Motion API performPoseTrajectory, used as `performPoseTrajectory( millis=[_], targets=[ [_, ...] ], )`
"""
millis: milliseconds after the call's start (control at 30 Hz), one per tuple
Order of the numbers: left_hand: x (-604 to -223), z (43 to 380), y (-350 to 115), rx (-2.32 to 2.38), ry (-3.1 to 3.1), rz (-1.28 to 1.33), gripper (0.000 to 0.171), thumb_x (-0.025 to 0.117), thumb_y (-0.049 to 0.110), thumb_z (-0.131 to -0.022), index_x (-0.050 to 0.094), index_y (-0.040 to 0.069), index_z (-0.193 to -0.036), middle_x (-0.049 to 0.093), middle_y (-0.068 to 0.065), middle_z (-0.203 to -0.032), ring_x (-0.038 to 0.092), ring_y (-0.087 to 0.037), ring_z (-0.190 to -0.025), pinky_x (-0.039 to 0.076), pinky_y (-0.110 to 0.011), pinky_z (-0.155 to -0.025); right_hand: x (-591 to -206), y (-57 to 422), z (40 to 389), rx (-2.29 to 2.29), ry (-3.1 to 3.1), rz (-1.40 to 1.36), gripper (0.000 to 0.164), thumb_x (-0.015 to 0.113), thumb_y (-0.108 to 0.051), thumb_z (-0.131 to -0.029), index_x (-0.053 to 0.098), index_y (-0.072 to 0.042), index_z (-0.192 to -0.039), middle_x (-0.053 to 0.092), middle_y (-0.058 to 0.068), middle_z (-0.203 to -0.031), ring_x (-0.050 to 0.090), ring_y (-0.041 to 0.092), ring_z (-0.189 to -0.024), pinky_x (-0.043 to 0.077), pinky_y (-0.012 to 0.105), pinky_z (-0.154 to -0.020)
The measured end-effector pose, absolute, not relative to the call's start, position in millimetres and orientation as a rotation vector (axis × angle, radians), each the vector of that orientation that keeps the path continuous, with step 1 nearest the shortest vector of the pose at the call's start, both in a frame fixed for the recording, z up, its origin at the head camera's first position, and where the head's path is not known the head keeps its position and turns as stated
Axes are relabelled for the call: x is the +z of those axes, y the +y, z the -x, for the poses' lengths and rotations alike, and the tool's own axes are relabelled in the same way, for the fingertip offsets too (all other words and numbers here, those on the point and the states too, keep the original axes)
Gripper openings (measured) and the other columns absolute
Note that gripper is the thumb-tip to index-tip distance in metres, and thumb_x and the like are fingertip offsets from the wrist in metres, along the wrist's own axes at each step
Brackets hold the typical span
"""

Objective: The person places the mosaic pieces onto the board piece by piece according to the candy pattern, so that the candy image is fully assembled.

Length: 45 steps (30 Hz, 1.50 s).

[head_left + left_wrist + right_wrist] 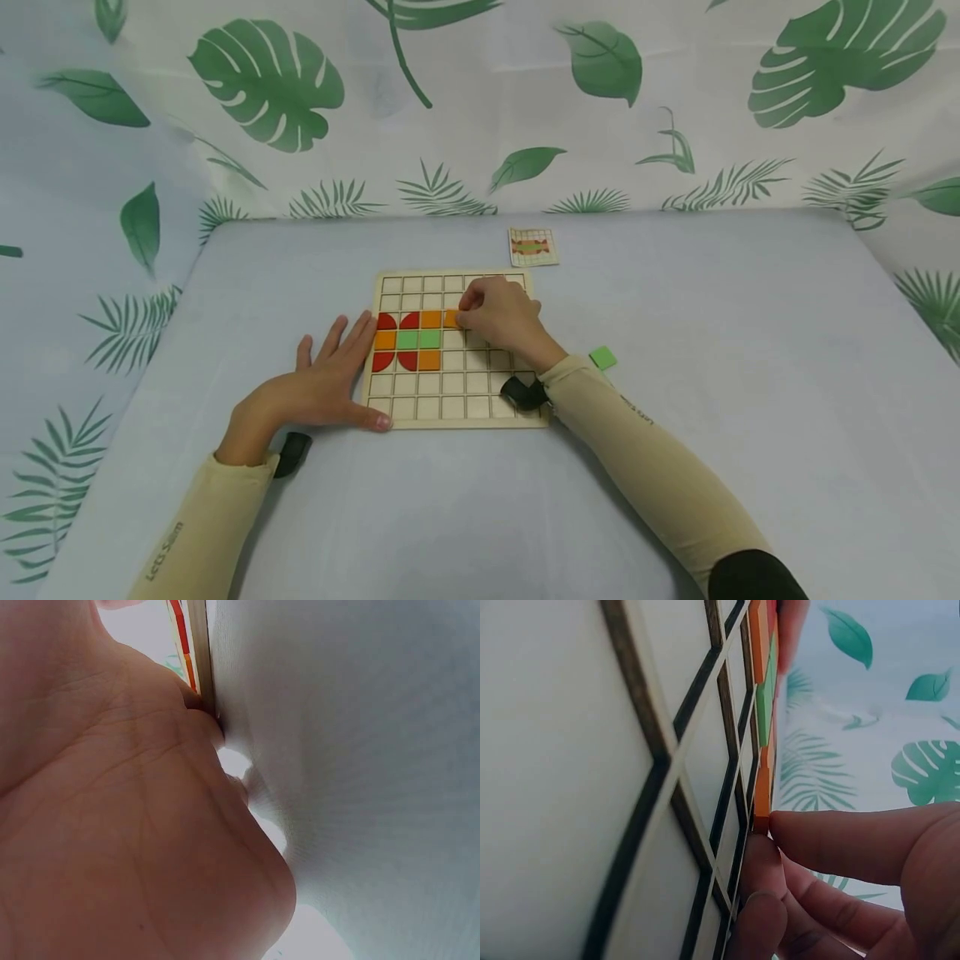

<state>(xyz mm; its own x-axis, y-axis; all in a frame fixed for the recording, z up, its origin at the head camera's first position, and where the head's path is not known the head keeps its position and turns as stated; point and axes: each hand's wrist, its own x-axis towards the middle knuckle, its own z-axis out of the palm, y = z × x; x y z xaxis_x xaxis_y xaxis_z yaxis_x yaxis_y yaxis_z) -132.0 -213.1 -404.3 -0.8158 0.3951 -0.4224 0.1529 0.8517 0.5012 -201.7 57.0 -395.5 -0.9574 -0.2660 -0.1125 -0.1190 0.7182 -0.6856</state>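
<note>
A wooden grid board lies on the table, with red quarter-round, orange square and green square tiles in its left columns. With fingers spread, my left hand rests along the board's left edge, its thumb at the near left corner. My right hand reaches over the board and pinches an orange square tile at the end of the upper tile row. In the right wrist view, fingertips touch the near end of an orange tile. The left wrist view shows mostly the palm beside the board's edge.
A small pattern card lies beyond the board's far right corner. One loose green square tile sits on the table to the right, beside the right sleeve. A leaf-printed cloth hangs behind the table.
</note>
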Motion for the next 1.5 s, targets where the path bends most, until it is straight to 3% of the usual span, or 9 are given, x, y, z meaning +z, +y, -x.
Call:
performPoseTrajectory(
  millis=[333,700,833,1000,1300,1500],
  targets=[
    [-406.5,131.4,-214.6,0.629,2.494,-0.408,0.143,0.089,0.059,-0.08,-0.006,0.005,-0.171,-0.013,-0.014,-0.179,-0.021,-0.043,-0.16,-0.017,-0.074,-0.116,-394.4,59.3,202.0,-0.969,2.66,0.417,0.018,0.076,-0.013,-0.095,0.076,-0.011,-0.113,0.073,0.005,-0.103,0.065,0.026,-0.099,0.025,0.08,-0.106],
    [-407.3,131.9,-213.1,0.619,2.493,-0.408,0.143,0.09,0.059,-0.079,-0.006,0.005,-0.171,-0.012,-0.014,-0.179,-0.02,-0.043,-0.16,-0.017,-0.074,-0.117,-395.7,61.3,200.0,-0.952,2.664,0.436,0.022,0.074,-0.012,-0.097,0.078,-0.011,-0.118,0.073,0.004,-0.099,0.064,0.026,-0.097,0.024,0.081,-0.107],
    [-405.4,130.9,-212.1,0.624,2.49,-0.401,0.143,0.09,0.059,-0.079,-0.005,0.006,-0.171,-0.012,-0.014,-0.179,-0.02,-0.043,-0.16,-0.017,-0.074,-0.116,-396.3,66.8,203.0,-0.993,2.612,0.453,0.025,0.073,-0.016,-0.099,0.076,-0.011,-0.123,0.074,0.005,-0.103,0.066,0.025,-0.096,0.039,0.069,-0.103],
    [-403.1,130.4,-212.1,0.634,2.489,-0.399,0.142,0.09,0.058,-0.079,-0.006,0.006,-0.171,-0.013,-0.014,-0.179,-0.021,-0.043,-0.16,-0.018,-0.074,-0.116,-393.6,71.9,204.1,-1.046,2.531,0.491,0.029,0.07,-0.02,-0.102,0.072,-0.008,-0.128,0.074,0.009,-0.108,0.068,0.027,-0.097,0.053,0.045,-0.086],
    [-404.5,129.5,-214.5,0.64,2.494,-0.415,0.143,0.09,0.059,-0.079,-0.006,0.005,-0.171,-0.012,-0.015,-0.179,-0.021,-0.043,-0.16,-0.017,-0.074,-0.116,-394.5,87.6,197.3,-1.135,2.418,0.561,0.034,0.065,-0.029,-0.107,0.069,-0.008,-0.133,0.071,0.006,-0.117,0.063,0.024,-0.108,0.051,0.043,-0.096],
    [-402.4,129.1,-213.8,0.645,2.491,-0.423,0.143,0.09,0.058,-0.079,-0.006,0.005,-0.171,-0.012,-0.015,-0.179,-0.021,-0.043,-0.159,-0.018,-0.074,-0.116,-397.7,111.9,189.7,-1.177,2.315,0.64,0.042,0.067,-0.03,-0.107,0.063,-0.01,-0.144,0.068,0.001,-0.132,0.06,0.02,-0.123,0.046,0.043,-0.109]
  ],
)
